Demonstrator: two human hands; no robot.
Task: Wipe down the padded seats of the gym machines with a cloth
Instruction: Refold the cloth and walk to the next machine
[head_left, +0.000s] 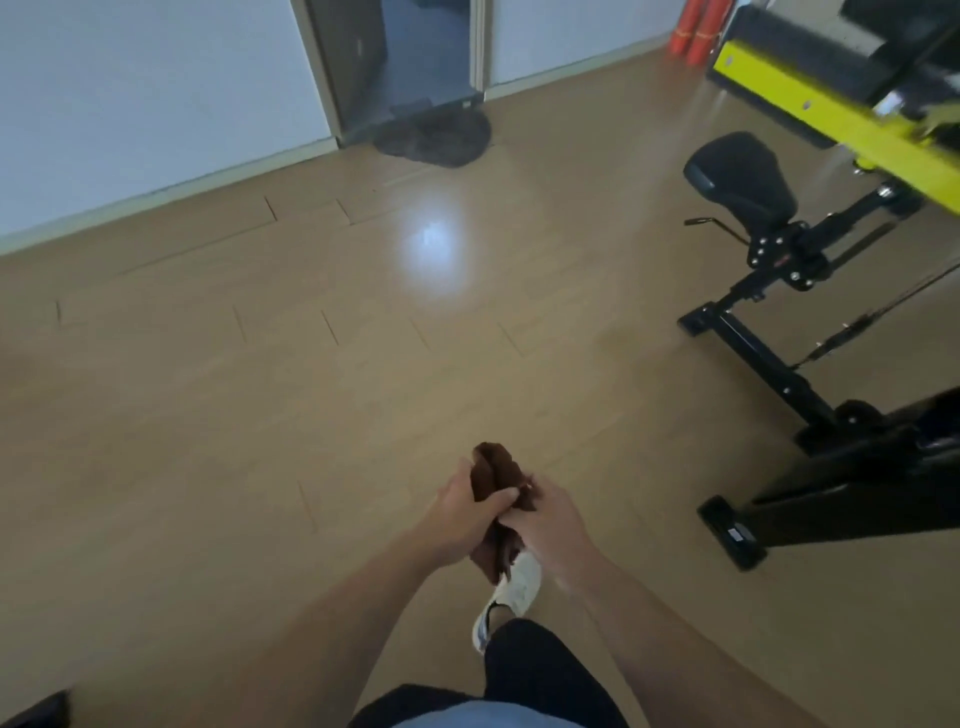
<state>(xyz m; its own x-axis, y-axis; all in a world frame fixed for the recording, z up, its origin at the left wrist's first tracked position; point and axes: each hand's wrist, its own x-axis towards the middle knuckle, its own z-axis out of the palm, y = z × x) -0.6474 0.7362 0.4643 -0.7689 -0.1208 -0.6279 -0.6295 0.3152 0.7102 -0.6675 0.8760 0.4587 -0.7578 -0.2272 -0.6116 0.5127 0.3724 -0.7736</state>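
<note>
- Brown cloth (497, 480) sits bunched up between two hands, low in the middle of the head view, above the wood floor (208, 389).
- Left hand (465, 512) has its fingers curled tight around the cloth.
- Right hand (545, 519) grips the cloth too, right beside the left one.
- Black padded seat (740, 179) on a black and yellow gym machine (810, 111) stands well apart, up on the right.
- White shoe (511, 592) shows under the hands.

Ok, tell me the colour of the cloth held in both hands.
Dark brown cloth, seen in the head view, gripped by left hand and right hand.
</note>
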